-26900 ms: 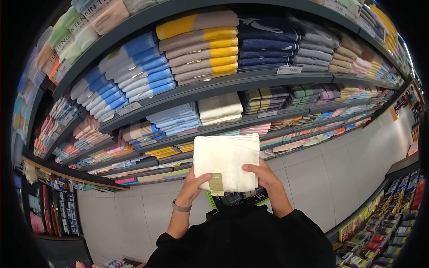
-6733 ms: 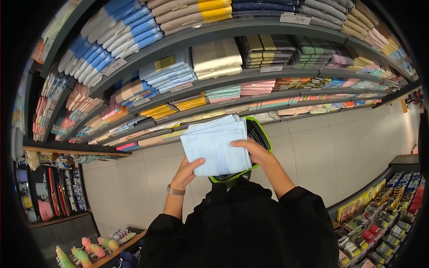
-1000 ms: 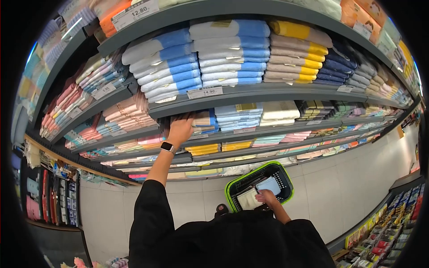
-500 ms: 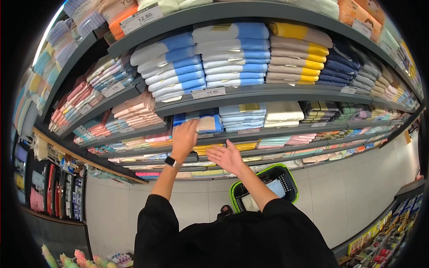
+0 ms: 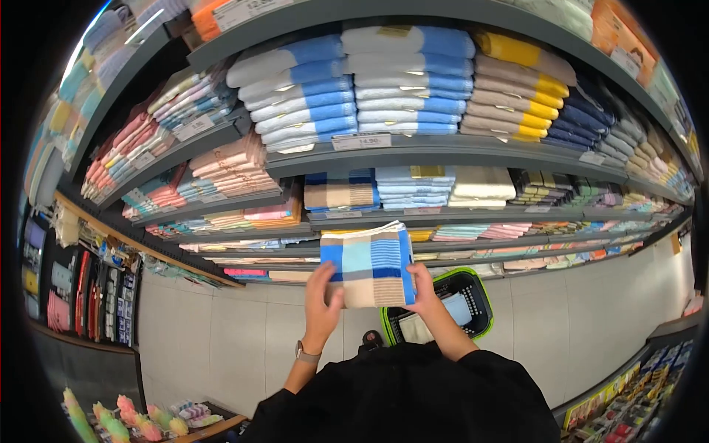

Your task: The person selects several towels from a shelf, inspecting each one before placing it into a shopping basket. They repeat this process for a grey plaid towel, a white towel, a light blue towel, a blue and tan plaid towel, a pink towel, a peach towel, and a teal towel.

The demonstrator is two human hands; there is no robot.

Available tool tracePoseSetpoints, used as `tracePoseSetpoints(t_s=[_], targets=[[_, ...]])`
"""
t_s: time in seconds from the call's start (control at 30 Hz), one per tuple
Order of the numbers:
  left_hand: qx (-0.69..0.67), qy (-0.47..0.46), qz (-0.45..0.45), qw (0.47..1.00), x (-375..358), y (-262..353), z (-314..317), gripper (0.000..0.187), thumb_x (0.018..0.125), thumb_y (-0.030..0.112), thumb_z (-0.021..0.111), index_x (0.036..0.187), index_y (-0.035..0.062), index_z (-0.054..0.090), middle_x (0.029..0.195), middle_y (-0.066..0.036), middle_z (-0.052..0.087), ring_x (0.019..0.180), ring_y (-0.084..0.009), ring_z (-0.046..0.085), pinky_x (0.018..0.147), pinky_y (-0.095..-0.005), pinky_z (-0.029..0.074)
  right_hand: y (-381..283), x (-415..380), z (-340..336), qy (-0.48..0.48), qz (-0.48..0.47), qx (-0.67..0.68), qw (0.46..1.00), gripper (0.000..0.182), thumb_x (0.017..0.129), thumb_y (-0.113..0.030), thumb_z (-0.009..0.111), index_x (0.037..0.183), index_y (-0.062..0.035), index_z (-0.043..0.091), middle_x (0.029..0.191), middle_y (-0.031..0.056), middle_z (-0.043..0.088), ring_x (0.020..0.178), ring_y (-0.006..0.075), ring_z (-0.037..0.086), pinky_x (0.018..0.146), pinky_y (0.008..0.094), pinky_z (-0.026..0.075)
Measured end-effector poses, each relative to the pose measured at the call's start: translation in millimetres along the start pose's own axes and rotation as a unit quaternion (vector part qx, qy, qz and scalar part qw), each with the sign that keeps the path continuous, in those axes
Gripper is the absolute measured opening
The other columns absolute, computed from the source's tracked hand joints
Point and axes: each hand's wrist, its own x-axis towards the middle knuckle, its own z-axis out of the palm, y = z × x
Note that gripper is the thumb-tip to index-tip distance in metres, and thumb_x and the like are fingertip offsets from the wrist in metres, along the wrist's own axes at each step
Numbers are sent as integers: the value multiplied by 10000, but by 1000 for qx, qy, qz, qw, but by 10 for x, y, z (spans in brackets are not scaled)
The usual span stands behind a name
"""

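A folded checked towel [image 5: 369,264] in blue, beige and pale aqua is held up in front of the shelves. My left hand [image 5: 323,299] grips its left side, thumb near the lower corner. On the right edge, my right hand [image 5: 426,288] is closed with the thumb on top. Behind it on a shelf lies a stack of similar checked towels [image 5: 340,193]. Beside that stack are light blue towels [image 5: 415,190] and cream towels [image 5: 481,186]. Below my right hand, partly hidden by the forearm, stands a black shopping basket [image 5: 478,295] with a green rim.
Inside the basket are a light blue folded cloth [image 5: 458,310] and a cream one [image 5: 415,330]. White-and-blue towels [image 5: 406,81] fill the shelf above, over a price tag [image 5: 360,141]. Another display [image 5: 635,391] stands at lower right, and tiled floor [image 5: 546,317] runs between.
My left hand has drawn the checked towel off the shelf and back toward me. My right hand, open before, now grips its right edge. The view has shifted slightly.
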Motion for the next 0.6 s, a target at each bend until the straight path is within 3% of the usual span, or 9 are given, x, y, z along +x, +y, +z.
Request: tracePoseSetpoints(t_s=[0.03, 0.07, 0.1, 0.13, 0.17, 0.27, 0.37, 0.53, 0.6], targets=[[-107, 42, -95, 989, -47, -32, 61, 404, 829, 114, 579, 1212, 26, 486, 1239, -128, 495, 1175, -225, 434, 987, -362, 337, -5, -97, -32, -35, 3, -2, 999, 514, 706, -250, 498, 1158, -6, 517, 1102, 175, 584, 961, 324, 590, 878, 444, 461], [-111, 34, -96, 989, -72, -75, 116, 404, 829, 114, 579, 1212, 26, 486, 1239, -128, 495, 1175, -225, 434, 987, -362, 337, -3, -180, -74, -30, -3, 2, 1000, 514, 706, -250, 498, 1158, -6, 517, 1102, 175, 584, 961, 324, 590, 878, 444, 461], [-310, -2, -228, 923, -102, -115, 163, 397, 849, 116, 566, 1223, 16, 475, 1235, -118, 496, 1175, -205, 431, 988, -351, 336, 0, -258, -111, -26, -4, 2, 1000, 531, 685, -228, 494, 1157, 15, 510, 1099, 188, 584, 946, 328, 596, 870, 440, 469], [-488, -37, -347, 800, -117, -159, 205, 391, 869, 118, 553, 1233, 6, 464, 1231, -109, 496, 1174, -185, 428, 989, -341, 334, -5, -325, -144, -24, -4, 1, 1000, 549, 664, -207, 490, 1156, 37, 503, 1095, 202, 583, 932, 332, 601, 863, 435, 477], [-563, -84, -395, 721, -135, -219, 238, 359, 880, 129, 550, 1207, -2, 477, 1172, -82, 532, 1102, -156, 483, 941, -312, 382, -2, -365, -206, 17, -20, -33, 999, 568, 647, -197, 505, 1158, 50, 499, 1104, 197, 582, 952, 328, 593, 879, 418, 468], [-515, -155, -392, 747, -88, -274, 283, 336, 868, 114, 567, 1178, 7, 491, 1106, -57, 571, 1002, -133, 539, 872, -286, 431, -45, -607, -249, 30, -40, -64, 997, 587, 624, -186, 525, 1159, 52, 498, 1101, 195, 583, 975, 326, 584, 891, 412, 461], [-497, -174, -362, 769, -66, -195, 312, 325, 852, 83, 581, 1158, 11, 497, 1069, -46, 588, 939, -117, 561, 828, -265, 453, -96, -780, -292, 51, -52, -105, 992, 538, 702, -190, 581, 1180, 37, 482, 1115, 175, 580, 998, 289, 577, 901, 394, 457], [-491, -180, -340, 782, -84, 14, 366, 343, 835, 51, 590, 1162, 9, 494, 1079, -59, 589, 956, -129, 565, 846, -273, 454, -89, -984, -41, 103, -101, -194, 970, 494, 774, -197, 635, 1187, 26, 482, 1125, 140, 570, 1025, 248, 558, 916, 364, 442], [-491, -170, -340, 784, -89, 50, 345, 330, 832, 47, 589, 1147, 5, 502, 1072, -68, 597, 946, -143, 579, 845, -278, 463, -66, -1014, -15, 128, -107, -194, 967, 466, 746, -114, 612, 1169, 33, 486, 1109, 142, 570, 1017, 258, 558, 911, 377, 445]])
